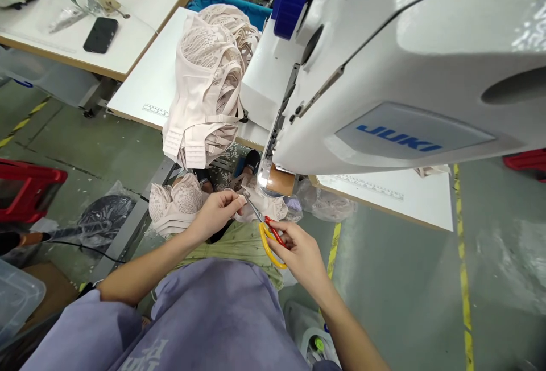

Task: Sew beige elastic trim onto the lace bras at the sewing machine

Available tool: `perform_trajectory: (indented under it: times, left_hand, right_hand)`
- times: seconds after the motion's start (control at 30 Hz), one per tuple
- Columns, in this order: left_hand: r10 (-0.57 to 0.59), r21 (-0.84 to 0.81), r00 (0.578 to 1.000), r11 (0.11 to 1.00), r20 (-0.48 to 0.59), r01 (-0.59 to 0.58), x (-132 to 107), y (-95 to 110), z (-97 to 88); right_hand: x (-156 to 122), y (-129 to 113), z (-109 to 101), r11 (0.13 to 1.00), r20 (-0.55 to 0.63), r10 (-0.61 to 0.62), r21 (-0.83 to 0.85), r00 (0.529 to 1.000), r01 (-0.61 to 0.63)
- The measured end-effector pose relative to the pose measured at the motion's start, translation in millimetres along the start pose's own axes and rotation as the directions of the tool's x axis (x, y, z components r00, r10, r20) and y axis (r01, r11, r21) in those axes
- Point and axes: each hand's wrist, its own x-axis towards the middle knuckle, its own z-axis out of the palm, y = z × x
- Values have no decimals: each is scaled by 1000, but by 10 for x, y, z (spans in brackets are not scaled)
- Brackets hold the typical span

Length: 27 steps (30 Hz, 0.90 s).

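My right hand (298, 251) has its fingers in the handles of a pair of scissors (268, 233), one loop yellow and one red. The blades point up and left toward my left hand (220, 210). Thumb and forefinger of that left hand pinch a small pale piece of fabric (242, 200), and the blade tips are right beside it. Just past my hands lies a beige lace bra (267, 205), partly hidden under the machine head. Another beige bra with lace cups (177, 203) rests to the left of my left hand.
A white JUKI sewing machine (384, 126) looms over the right side. Stacked beige bras (205, 86) hang over the edge of the white table (140, 86). A black phone (101, 35) lies on the table at back left. A red stool (29, 189) stands at far left.
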Motion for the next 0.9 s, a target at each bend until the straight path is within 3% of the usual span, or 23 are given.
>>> perform_trajectory:
  times: [0.13, 0.27, 0.33, 0.4, 0.47, 0.53, 0.6, 0.63, 0.67, 0.7, 0.77, 0.8, 0.83, 0.87, 0.9]
  left_hand:
    - [-25, -195, 1000, 980, -11, 22, -8, 5, 17]
    - [-66, -364, 997, 929, 29, 72, -8, 41, 21]
    - [-84, -395, 995, 914, 43, 95, -6, 62, 28]
    - [-106, -391, 991, 911, 79, 128, -9, 90, 40]
    - [-139, -356, 977, 915, 162, 189, -17, 137, 57]
    - [-168, -299, 940, 919, 297, 259, -25, 209, 73]
    - [-183, -196, 872, 934, 454, 298, -34, 294, 78]
    - [-195, -115, 836, 950, 512, 292, -41, 328, 73]
    - [-201, -24, 829, 968, 522, 249, -53, 348, 65]
    - [-182, 64, 866, 983, 466, 172, -72, 347, 56]
    - [-10, 207, 984, 978, 177, -28, -130, 261, 55]
    - [116, 255, 993, 960, 19, -117, -166, 176, 76]
    - [207, 264, 975, 948, -86, -178, -202, 67, 117]
    - [231, 218, 967, 954, -105, -204, -235, -54, 182]
    - [182, 115, 983, 977, -6, -180, -262, -176, 270]
  right_hand:
    - [-92, 115, -188, 998, -58, 56, -28, 997, -58]
    - [76, 346, -777, 965, -164, 119, -211, 979, -152]
    - [243, 394, -1100, 911, -295, 42, -382, 955, -158]
    - [378, 324, -1270, 823, -406, -145, -556, 902, -118]
    - [434, 147, -1189, 766, -437, -333, -643, 835, -30]
    - [419, -54, -886, 766, -328, -453, -619, 829, 174]
    - [381, -178, -520, 723, -8, -539, -518, 842, 458]
    - [371, -197, -373, 713, 124, -543, -455, 830, 534]
    - [373, -187, -270, 716, 204, -536, -405, 819, 569]
    - [386, -154, -218, 743, 214, -513, -375, 832, 554]
    - [431, -48, -234, 847, 52, -417, -339, 907, 409]
    - [453, 5, -274, 912, -83, -326, -289, 942, 290]
    - [467, 46, -313, 968, -214, -204, -191, 955, 164]
    - [470, 68, -335, 998, -306, -60, -39, 950, 50]
    - [462, 68, -331, 988, -338, 86, 148, 937, -38]
